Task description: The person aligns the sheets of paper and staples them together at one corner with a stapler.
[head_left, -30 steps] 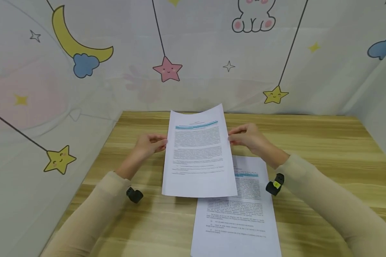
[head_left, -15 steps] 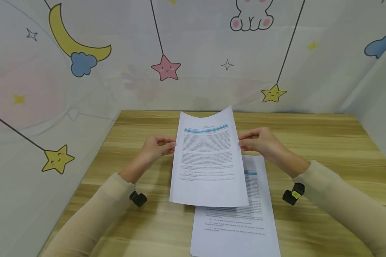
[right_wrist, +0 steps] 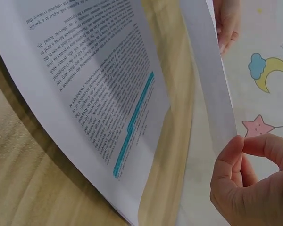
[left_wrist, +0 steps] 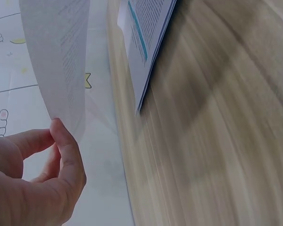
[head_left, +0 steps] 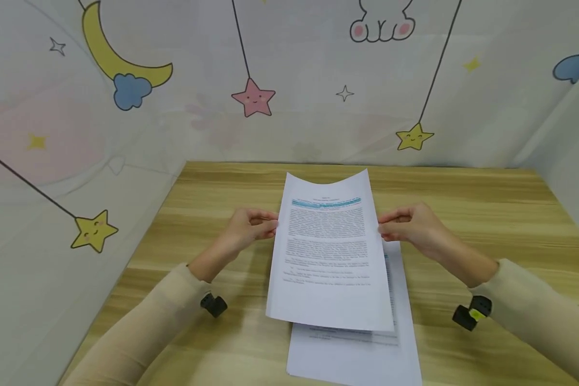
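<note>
White rectangular printed paper sheet, blue-highlighted (head_left: 328, 300), was in the air, gap below. Left hand (head_left: 241, 230) pinched its left long edge, right hand (head_left: 422, 228) its right; neither nearer. Long axis pointed away from the person, overlapping the white printed paper stack (head_left: 352, 362) on the wood-grain tabletop (head_left: 487, 225), offset left and far-ward in head view.

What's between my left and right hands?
A raised printed sheet, pinched at opposite edges by your left hand and right hand, as the head view shows.
</note>
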`<state>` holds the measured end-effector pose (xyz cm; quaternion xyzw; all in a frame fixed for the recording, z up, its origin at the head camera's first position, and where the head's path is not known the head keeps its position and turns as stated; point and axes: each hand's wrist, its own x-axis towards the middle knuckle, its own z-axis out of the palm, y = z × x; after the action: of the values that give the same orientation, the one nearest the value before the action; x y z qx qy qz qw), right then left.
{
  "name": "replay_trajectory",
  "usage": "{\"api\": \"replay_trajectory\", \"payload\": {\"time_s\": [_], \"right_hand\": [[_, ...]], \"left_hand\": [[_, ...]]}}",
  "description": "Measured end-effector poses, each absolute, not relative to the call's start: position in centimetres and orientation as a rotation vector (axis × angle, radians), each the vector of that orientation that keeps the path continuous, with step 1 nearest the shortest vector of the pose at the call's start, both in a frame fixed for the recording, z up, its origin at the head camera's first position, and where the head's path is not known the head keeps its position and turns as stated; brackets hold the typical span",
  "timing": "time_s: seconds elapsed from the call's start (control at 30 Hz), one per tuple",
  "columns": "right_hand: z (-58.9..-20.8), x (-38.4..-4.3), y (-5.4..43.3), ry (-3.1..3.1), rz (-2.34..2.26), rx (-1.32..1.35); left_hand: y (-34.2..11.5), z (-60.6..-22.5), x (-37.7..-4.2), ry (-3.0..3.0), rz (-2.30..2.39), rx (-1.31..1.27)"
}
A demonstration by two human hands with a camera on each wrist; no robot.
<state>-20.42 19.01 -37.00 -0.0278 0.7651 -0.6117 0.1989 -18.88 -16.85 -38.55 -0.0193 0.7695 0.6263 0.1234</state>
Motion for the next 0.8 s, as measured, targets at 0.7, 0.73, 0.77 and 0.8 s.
{"api": "replay_trajectory", "payload": {"time_s": [0.7,0.73,0.77,0.8], "right_hand": [[-38.8,-17.2,21.5,2.065,-1.749,-0.068],[-38.9,-17.0,21.6,2.058,-1.75,-0.065],[-38.9,-16.9,21.7,2.051,-1.751,-0.064],[-39.0,-16.8,21.8,2.051,-1.75,-0.059]], "left_hand": [[-15.3,-39.2,-16.7,2.225,1.776,0.038],[-15.3,-39.1,-16.6,2.223,1.773,0.042],[-15.2,-39.1,-16.6,2.222,1.768,0.048],[-15.2,-39.1,-16.4,2.217,1.769,0.048]]}}
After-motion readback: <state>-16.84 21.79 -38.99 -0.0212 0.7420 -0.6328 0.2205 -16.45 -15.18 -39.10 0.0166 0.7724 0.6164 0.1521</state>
